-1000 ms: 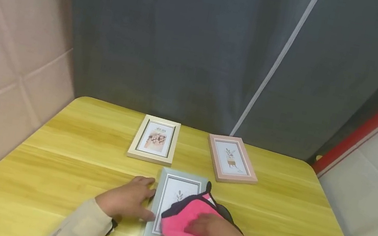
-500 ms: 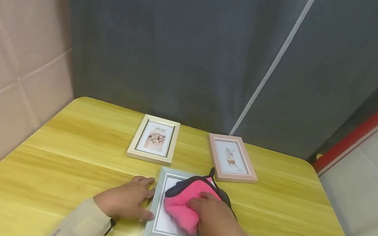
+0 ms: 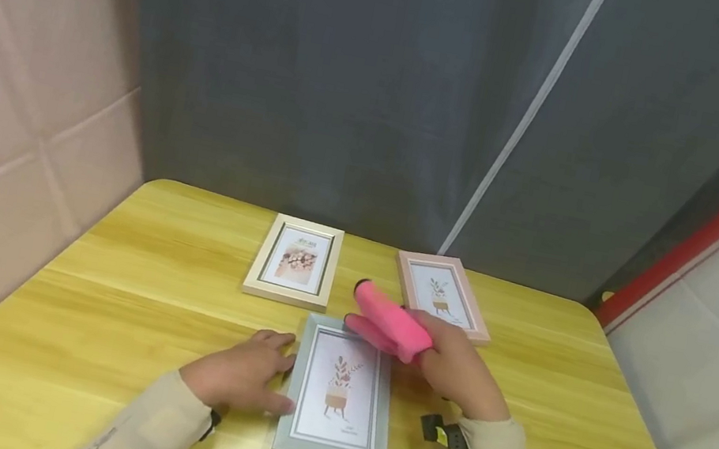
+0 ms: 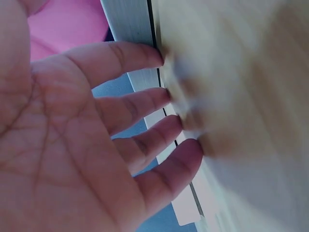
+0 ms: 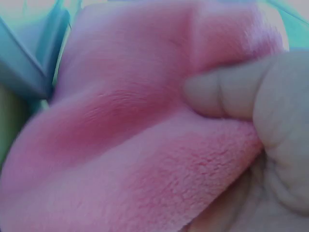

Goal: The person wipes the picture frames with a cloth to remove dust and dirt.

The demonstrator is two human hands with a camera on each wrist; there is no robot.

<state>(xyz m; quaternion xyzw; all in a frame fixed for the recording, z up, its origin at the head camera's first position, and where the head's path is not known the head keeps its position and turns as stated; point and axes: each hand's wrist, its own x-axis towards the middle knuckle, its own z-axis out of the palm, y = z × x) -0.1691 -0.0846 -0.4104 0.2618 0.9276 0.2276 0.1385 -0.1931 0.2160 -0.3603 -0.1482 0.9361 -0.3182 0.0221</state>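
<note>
A grey-blue picture frame (image 3: 338,397) lies flat near the middle front of the table, its plant print showing. My left hand (image 3: 243,372) rests at its left side, thumb on the border and fingers extended. In the left wrist view, the fingertips (image 4: 186,150) reach the table along the frame's edge. A folded pink cloth (image 3: 392,325) with dark trim is pinched in my right hand (image 3: 460,371), over the frame's top right corner. The right wrist view has the thumb (image 5: 222,92) pressing into the plush cloth, while most other fingers are hidden.
Behind lie two more picture frames: a cream one (image 3: 294,261) at left and a pink one (image 3: 441,295) at right, partly covered by my right hand. A dark curtain (image 3: 325,90) hangs beyond the wooden table (image 3: 120,311).
My right hand has moved the cloth up and away to the frame's top right corner, folding it and uncovering the print. The left hand has stayed at the left side.
</note>
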